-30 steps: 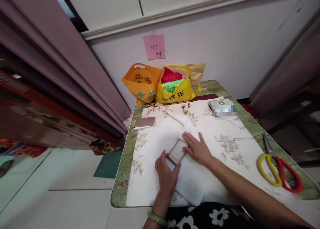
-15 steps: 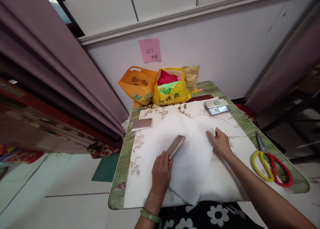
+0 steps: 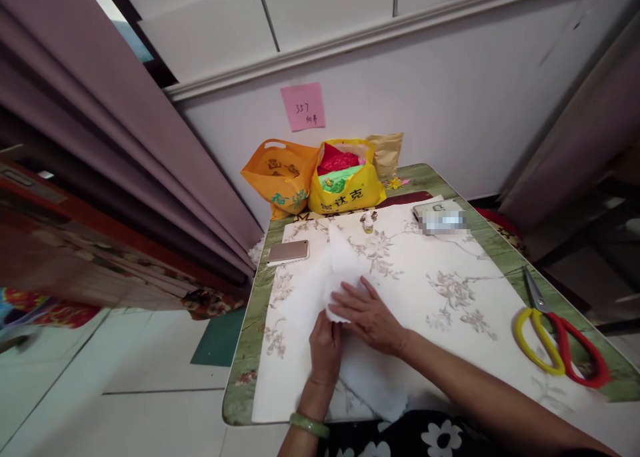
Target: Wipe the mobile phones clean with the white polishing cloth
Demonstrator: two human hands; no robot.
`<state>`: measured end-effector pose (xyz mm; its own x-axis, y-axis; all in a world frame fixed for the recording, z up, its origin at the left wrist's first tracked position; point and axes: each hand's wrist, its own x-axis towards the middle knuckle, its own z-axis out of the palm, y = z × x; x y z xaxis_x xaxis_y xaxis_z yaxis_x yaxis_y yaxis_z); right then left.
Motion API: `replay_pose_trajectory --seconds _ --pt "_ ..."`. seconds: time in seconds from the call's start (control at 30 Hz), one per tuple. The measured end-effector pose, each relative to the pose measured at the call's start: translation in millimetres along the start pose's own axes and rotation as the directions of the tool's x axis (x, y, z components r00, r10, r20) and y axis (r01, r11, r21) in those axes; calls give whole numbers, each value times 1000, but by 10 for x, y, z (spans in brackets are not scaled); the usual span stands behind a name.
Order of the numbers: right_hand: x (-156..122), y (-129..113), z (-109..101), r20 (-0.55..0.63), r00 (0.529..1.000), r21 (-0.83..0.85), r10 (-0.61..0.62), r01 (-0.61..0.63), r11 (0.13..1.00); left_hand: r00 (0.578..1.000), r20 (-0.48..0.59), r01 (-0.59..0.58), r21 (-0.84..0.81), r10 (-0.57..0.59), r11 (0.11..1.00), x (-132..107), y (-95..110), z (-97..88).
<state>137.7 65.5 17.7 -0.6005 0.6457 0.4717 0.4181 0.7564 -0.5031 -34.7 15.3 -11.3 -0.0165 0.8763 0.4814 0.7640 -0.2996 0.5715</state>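
Note:
My left hand (image 3: 326, 349) is closed at the near middle of the table, where it held a smartphone a moment ago. A thin white cloth (image 3: 345, 250) is now folded over that phone and hides it. Flat across the folded part lies my right hand (image 3: 373, 317), its fingers stretched out and a little apart. The cloth's near end (image 3: 383, 390) hangs down toward my lap. Left of the cloth rests another smartphone (image 3: 289, 251), back side up.
Scissors (image 3: 550, 330) with yellow and red handles lie at the right edge. Several devices (image 3: 440, 217), partly blurred, are at the back right. An orange bag (image 3: 280, 177), a yellow bag (image 3: 345, 194) and a tan pouch (image 3: 387, 154) stand along the wall.
My right hand has moved left, bringing the cloth's right side over the phone in my left hand. The phone has gone from sight, and the printed table cover shows on the right.

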Motion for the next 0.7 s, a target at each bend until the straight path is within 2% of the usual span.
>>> replay_pose_trajectory --seconds 0.07,0.17,0.2,0.27,0.33,0.4,0.47,0.53,0.63,0.7 --pt "40 24 44 69 998 33 -6 4 999 1000 19 -4 17 4 1000 3 -11 -22" --pt "64 231 31 -39 979 114 199 -193 974 995 98 -25 24 23 999 38 38 -103" --pt "68 317 13 -90 949 179 302 -283 942 992 124 -37 49 31 998 64 79 -135" --pt "75 466 -33 -136 847 357 514 -442 823 982 188 -58 143 30 988 146 197 -184" --pt "86 554 -77 -84 747 523 659 -530 668 962 272 -80 265 5 961 265 347 -182" --pt "98 579 -108 -14 708 622 707 -547 560 925 379 -118 358 -28 926 402 489 -115" --pt "106 566 -124 17 714 669 700 -529 523 880 470 -150 417 -71 896 531 582 -4" --pt "111 539 -133 23 716 686 698 -519 510 851 510 -141 454 -127 880 635 604 97" --pt "126 486 -164 66 686 746 725 -516 421 837 506 -18 406 -208 914 750 550 134" --pt "160 445 -216 106 669 810 736 -488 326 831 511 119 219 -218 968 806 518 85"
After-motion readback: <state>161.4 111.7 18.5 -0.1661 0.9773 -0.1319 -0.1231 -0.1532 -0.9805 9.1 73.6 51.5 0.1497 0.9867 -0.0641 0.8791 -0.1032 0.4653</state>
